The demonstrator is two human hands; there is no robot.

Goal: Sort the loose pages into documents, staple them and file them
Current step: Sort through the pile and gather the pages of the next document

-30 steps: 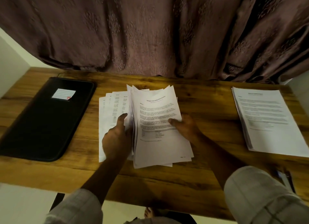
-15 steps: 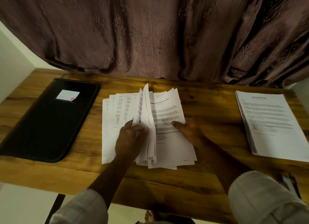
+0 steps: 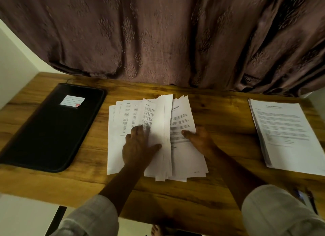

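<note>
wood with a warm brown grain makes up the desk (image 3: 175,197), and its near edge runs just in front of the person's two pale sleeves. a small dark thing lies at the near right corner, partly hidden by the right sleeve, too blurry to tell what it is.

a bit further in, the loose pages (image 3: 158,135) lie fanned out in the middle of the desk. the left hand (image 3: 139,147) lies flat on the left part of the fan with fingers spread and released, pressing the sheets down. the right hand (image 3: 198,139) rests on the right part of the fan, fingers loose, thumb on the top sheet, not gripping anything. the print on the pages is too small and blurry to read.

to the left sits a black folder (image 3: 51,130), closed, flat, apart from the pages, with bare wood between them. a white lined label (image 3: 72,100) with a red spot sits near its far end; no words show on it.

to the right a neat stack of papers (image 3: 286,135) lies well apart, close to the right edge. its title cannot be read.

at the back a brown patterned curtain (image 3: 158,33) hangs down to the desk. white walls (image 3: 15,59) close in both sides.
</note>
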